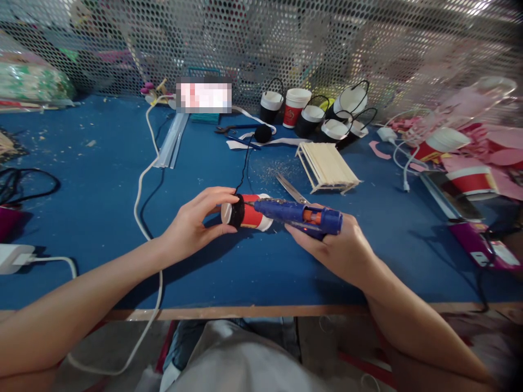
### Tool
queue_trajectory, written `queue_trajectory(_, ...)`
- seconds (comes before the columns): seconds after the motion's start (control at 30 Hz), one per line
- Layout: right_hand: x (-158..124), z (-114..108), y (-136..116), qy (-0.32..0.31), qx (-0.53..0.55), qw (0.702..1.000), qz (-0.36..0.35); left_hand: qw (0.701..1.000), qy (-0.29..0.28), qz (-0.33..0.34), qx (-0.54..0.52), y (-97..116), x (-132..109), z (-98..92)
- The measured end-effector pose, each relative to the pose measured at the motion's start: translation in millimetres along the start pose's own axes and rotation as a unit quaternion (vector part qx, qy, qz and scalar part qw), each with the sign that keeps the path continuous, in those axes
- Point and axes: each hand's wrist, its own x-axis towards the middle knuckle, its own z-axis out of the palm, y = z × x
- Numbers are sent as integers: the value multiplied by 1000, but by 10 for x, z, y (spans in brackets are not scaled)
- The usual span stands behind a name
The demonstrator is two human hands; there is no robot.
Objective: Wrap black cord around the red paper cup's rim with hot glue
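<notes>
My left hand (204,216) grips the base end of a red paper cup (252,211) that lies on its side on the blue table. Black yarn (236,211) is wound around that end, and a strand runs up to a black yarn ball (262,134). In my right hand (343,247) is a blue hot glue gun (300,214), its nozzle pointing left at the edge of the yarn wrap. An orange part shows through the gun's side opening. Just behind the gun lie scissors (292,188), their handles hidden.
Several yarn-wrapped cups with black handles (312,121) stand at the back beside a plain red cup (297,108). A small stick-built table (329,166) sits right of centre. Clear glue sticks (174,141) lie back left. A white cable (139,201) crosses the blue table (102,179) under my left forearm.
</notes>
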Motion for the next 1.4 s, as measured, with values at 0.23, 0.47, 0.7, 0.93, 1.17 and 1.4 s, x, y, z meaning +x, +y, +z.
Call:
queue_trajectory(0.23, 85, -14, -41, -3, 17, 1000, -7, 998, -5, 45, 46, 4, -11, -2)
queue_trajectory(0.47, 61, -33, -38, -12, 25, 1000, 11, 996, -12, 57, 66, 14, 3, -15)
queue_trajectory(0.7, 57, -10, -16, 0, 34, 999, 37, 992, -19, 76, 98, 57, 13, -20)
queue_trajectory(0.93, 61, -35, -53, -6, 30, 999, 23, 993, -17, 77, 88, 42, 20, -24)
queue_trajectory(1.17, -9, -33, -26, -24, 44, 998, 39, 1000, -5, 10, -4, -23, 4, -13)
queue_trajectory(1.4, -33, -39, -14, -44, 27, 999, 5, 996, 6, -44, -81, -45, -1, -1)
